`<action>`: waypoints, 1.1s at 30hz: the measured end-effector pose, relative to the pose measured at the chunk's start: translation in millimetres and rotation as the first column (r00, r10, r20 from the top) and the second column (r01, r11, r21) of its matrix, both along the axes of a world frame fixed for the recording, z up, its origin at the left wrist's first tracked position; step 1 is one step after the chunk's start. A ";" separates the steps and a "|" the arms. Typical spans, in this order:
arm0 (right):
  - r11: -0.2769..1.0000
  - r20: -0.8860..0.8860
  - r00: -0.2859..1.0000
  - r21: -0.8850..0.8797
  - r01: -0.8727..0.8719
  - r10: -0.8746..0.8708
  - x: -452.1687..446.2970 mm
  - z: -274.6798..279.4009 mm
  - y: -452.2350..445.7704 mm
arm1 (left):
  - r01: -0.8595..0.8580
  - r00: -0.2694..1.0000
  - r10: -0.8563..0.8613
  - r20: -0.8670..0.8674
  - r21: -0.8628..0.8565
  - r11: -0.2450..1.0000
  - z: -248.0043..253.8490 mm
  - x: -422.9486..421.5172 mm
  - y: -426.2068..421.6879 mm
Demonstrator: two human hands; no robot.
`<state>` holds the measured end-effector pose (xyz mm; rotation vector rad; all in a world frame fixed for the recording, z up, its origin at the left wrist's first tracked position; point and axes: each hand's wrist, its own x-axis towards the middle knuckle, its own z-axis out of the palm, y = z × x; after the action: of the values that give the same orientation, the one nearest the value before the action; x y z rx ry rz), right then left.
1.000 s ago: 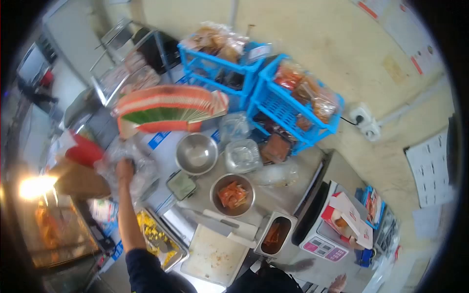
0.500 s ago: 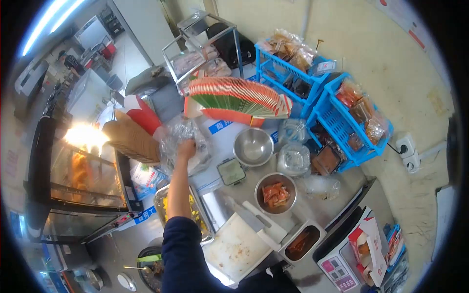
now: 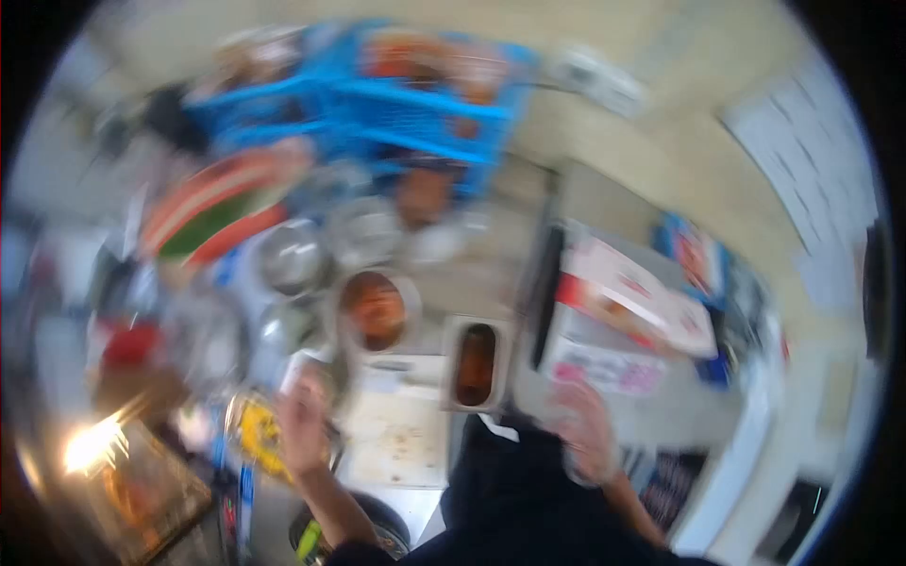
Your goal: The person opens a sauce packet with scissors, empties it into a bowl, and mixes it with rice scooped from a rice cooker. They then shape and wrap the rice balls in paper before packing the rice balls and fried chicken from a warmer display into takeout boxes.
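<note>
The picture is strongly blurred. My left hand (image 3: 302, 420) is between the tray of yellow food (image 3: 259, 432) and the white cutting board (image 3: 394, 434). A pale patch shows at its fingertips, too smeared to identify. My right hand (image 3: 583, 429), seemingly in a clear plastic glove, is just below the keypad of the scale (image 3: 604, 366); its fingers are smeared. Between the hands stands a metal container of brown-red food (image 3: 476, 363). A metal bowl with reddish pieces (image 3: 376, 309) sits above the board. The crumpled clear plastic bag (image 3: 203, 340) lies farther left.
Blue baskets (image 3: 415, 99) with packets stand along the wall. An open red and white box (image 3: 642, 292) rests on the scale. An empty metal bowl (image 3: 291, 257) and a fanned red-green stack (image 3: 222, 208) are at upper left. A lit display case (image 3: 142, 491) is at lower left.
My left hand has left the plastic bag and moved back toward the cutting board. My right hand has come into view by the scale. The camera has turned to the right.
</note>
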<state>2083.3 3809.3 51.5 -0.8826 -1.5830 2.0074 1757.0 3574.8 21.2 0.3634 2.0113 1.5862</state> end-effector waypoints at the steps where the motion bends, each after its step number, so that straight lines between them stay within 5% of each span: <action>1: 0.996 -0.075 0.996 -0.069 -0.058 0.052 -16.0 10.8 4.4 | 0.389 0.920 -0.374 -0.112 0.345 0.854 -9.6 44.5 50.8; 3: 0.992 -0.208 0.976 -0.084 -0.090 0.071 -26.9 27.3 11.3 | 0.774 0.608 -0.753 -0.252 0.402 0.489 58.7 115.5 167.0; 6: 0.988 0.092 0.987 -0.073 0.137 -0.130 62.3 32.2 54.8 | 0.787 0.586 -0.785 -0.202 0.373 0.492 68.3 188.2 235.6; 10: 0.902 0.598 0.801 0.352 -0.250 -0.011 161.5 -1.4 149.9 | 0.905 0.410 -0.884 -0.224 -0.019 0.425 27.2 207.3 306.0; 11: 0.901 0.582 0.813 0.358 -0.247 -0.008 166.8 1.5 167.7 | 0.917 0.348 -0.914 -0.210 -0.127 0.378 22.0 209.2 321.6; 13: 0.830 0.708 0.674 0.493 -0.260 -0.209 175.2 7.6 196.6 | 0.884 0.389 -0.852 -0.350 -0.118 0.452 16.9 219.9 341.4; 15: 0.811 0.694 0.685 0.520 -0.266 -0.221 192.4 -6.1 211.9 | 0.829 0.434 -0.759 -0.485 -0.114 0.547 12.5 226.0 350.8; 17: 0.510 0.330 0.848 0.856 -0.083 -0.415 171.5 7.3 222.6 | 0.726 0.291 -0.588 -0.754 -0.226 0.649 10.6 224.7 358.8; 19: 0.403 0.284 0.811 0.913 -0.065 -0.512 151.0 20.5 226.3 | 0.687 0.182 -0.609 -0.772 -0.343 0.640 -3.2 222.8 354.5; 21: 0.208 0.368 0.790 0.930 -0.304 -0.491 169.5 -11.9 236.5 | 0.611 0.115 -0.684 -0.720 -0.492 0.620 -21.9 224.4 350.8; 23: 0.375 0.506 0.801 0.844 -0.383 -0.320 173.2 -1.2 234.2 | 0.672 0.158 -0.688 -0.709 -0.433 0.601 -14.6 216.9 337.7; 25: 0.408 0.522 0.798 0.827 -0.387 -0.301 168.2 13.3 232.3 | 0.743 0.191 -0.693 -0.695 -0.359 0.565 23.0 193.9 334.2; 27: 0.452 0.551 0.784 0.799 -0.396 -0.287 167.6 21.4 228.6 | 0.947 0.022 -0.997 -0.080 -0.318 0.046 95.2 134.2 337.0; 28: 0.518 0.550 0.807 0.765 -0.384 -0.215 169.7 24.1 226.8 | 0.952 0.089 -0.979 -0.186 -0.272 0.139 102.5 93.4 348.3; 29: 0.580 0.541 0.828 0.725 -0.371 -0.146 169.6 30.0 226.9 | 0.854 0.344 -0.909 -0.234 -0.324 0.406 126.6 59.4 357.5; 30: 0.631 0.594 0.804 0.640 -0.438 -0.045 162.4 46.9 228.7 | 0.734 0.601 -0.736 -0.310 -0.150 0.662 121.7 14.7 376.9; 31: 0.633 0.592 0.804 0.641 -0.434 -0.048 160.9 44.9 227.3 | 0.433 0.653 -0.348 -0.673 -0.046 0.900 97.1 -31.3 404.2; 32: 0.644 0.643 0.758 0.627 -0.439 -0.109 162.8 40.9 224.5 | 0.154 0.669 0.013 -0.743 0.155 0.976 68.7 -74.7 435.1; 33: 0.656 0.691 0.703 0.611 -0.444 -0.168 165.5 36.8 221.7 | -0.049 0.510 0.101 -0.854 0.088 0.995 54.9 -98.2 453.4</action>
<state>2248.8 4031.0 88.4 -1.2332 -2.6941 0.8193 1658.7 4028.2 76.1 1.3443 2.7178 1.6730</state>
